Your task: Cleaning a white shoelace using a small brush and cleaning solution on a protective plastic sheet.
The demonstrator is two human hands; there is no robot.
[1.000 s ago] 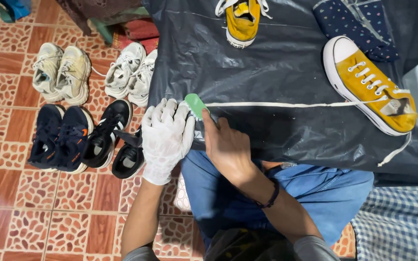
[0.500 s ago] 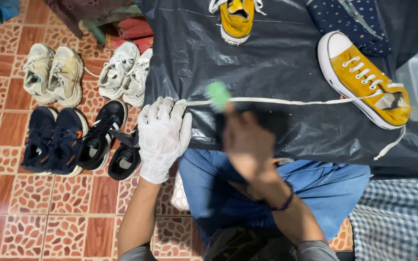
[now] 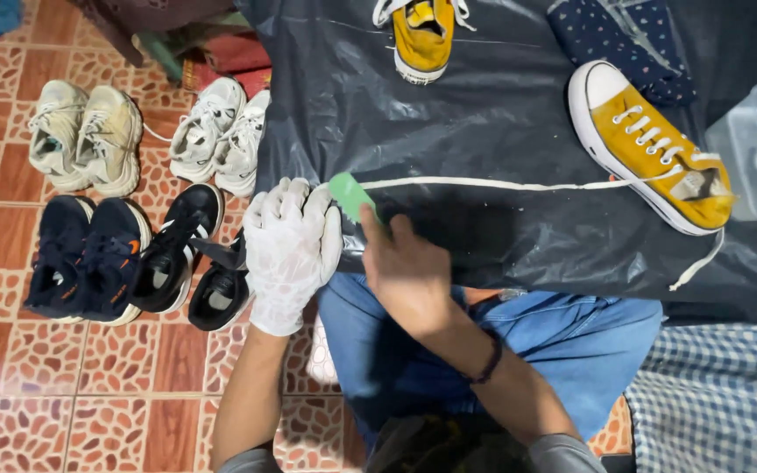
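Your left hand (image 3: 289, 252), in white glove, lies flat, fingers together, pinning near end of white shoelace (image 3: 501, 185) on black plastic sheet (image 3: 484, 114). Your right hand (image 3: 405, 267), bare, closed around small green brush (image 3: 349, 194), bristle end on lace just beside glove. Lace runs toward 3 o'clock to yellow sneaker (image 3: 654, 144). Second yellow sneaker (image 3: 420, 33) at 12 o'clock. Black sneakers (image 3: 190, 258) at 9 o'clock on tiled floor (image 3: 63, 377).

White glove on left hand (image 3: 289, 250), dark wristband, blue jeans, grey sleeves.
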